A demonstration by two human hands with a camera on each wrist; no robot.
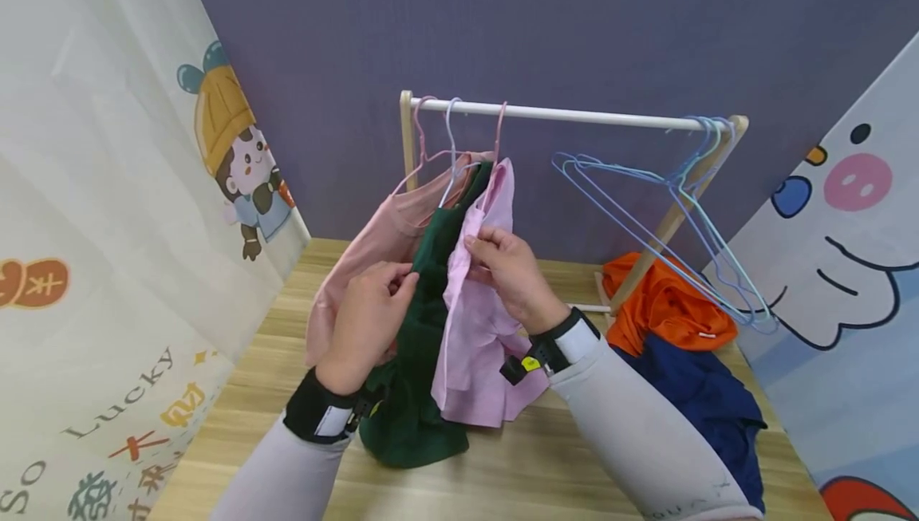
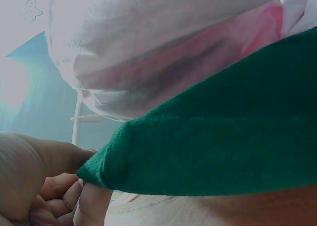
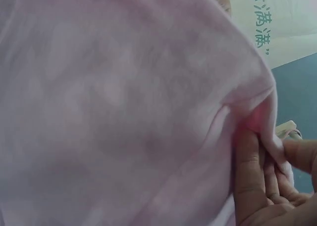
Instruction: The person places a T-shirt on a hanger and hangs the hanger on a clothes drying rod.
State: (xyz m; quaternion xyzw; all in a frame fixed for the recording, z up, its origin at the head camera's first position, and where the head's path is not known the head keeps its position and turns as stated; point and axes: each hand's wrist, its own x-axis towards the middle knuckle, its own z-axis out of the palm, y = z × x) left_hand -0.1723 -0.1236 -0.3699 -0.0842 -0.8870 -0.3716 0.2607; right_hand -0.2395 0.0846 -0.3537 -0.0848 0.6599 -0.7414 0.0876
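Observation:
A dark green shirt (image 1: 424,321) hangs from a pale blue hanger (image 1: 451,150) on the rack. My left hand (image 1: 372,305) pinches its edge between thumb and index finger; the left wrist view shows the green cloth (image 2: 208,132) drawn to a point there. To the right, a light pink-lilac shirt (image 1: 477,345) hangs on a pink hanger (image 1: 498,134). Its front edge is pinched by my right hand (image 1: 506,266), and in the right wrist view the cloth (image 3: 124,102) fills most of the picture. Behind the left hand hangs a salmon-pink shirt (image 1: 380,242) on another pink hanger (image 1: 422,138).
The rack's white rail (image 1: 574,114) runs between wooden posts. Several blue and green hangers (image 1: 675,186) hang bare at its right end. Beneath them, an orange garment (image 1: 668,305) and a navy garment (image 1: 707,401) lie on the wooden table (image 1: 258,393). Printed curtains flank both sides.

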